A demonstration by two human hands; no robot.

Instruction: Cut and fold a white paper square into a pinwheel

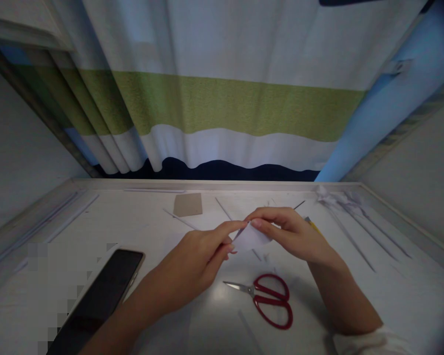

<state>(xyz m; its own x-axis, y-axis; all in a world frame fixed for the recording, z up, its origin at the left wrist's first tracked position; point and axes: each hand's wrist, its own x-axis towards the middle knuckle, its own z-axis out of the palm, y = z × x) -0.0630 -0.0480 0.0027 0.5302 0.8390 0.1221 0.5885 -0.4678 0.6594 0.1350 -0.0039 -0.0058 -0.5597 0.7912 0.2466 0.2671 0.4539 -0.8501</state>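
Nearest the viewer, a dark phone (99, 296) lies face up at the lower left of the white counter (392, 296), and red-handled scissors (268, 298) lie shut just below the hands, blades pointing left. Above these, both hands meet over the counter's middle on a small piece of white paper (252, 237). The paper is pale, thin and folded, with a pointed upper corner and a flat face tilted toward the viewer; it is held clear of the surface. The left hand (198, 259) pinches its left edge, thumb and forefinger closed together on it. The right hand (290, 235) arches over the top, fingertips pressed down on the upper corner, likewise closed on the sheet. Behind the right hand a yellow object (312, 225), partly hidden, lies on the counter. Farther back lie a tan cardboard square (187, 204), thin white strips (355, 231) and crumpled paper scraps (327, 195) at the right. A striped curtain (225, 103) hangs beyond.
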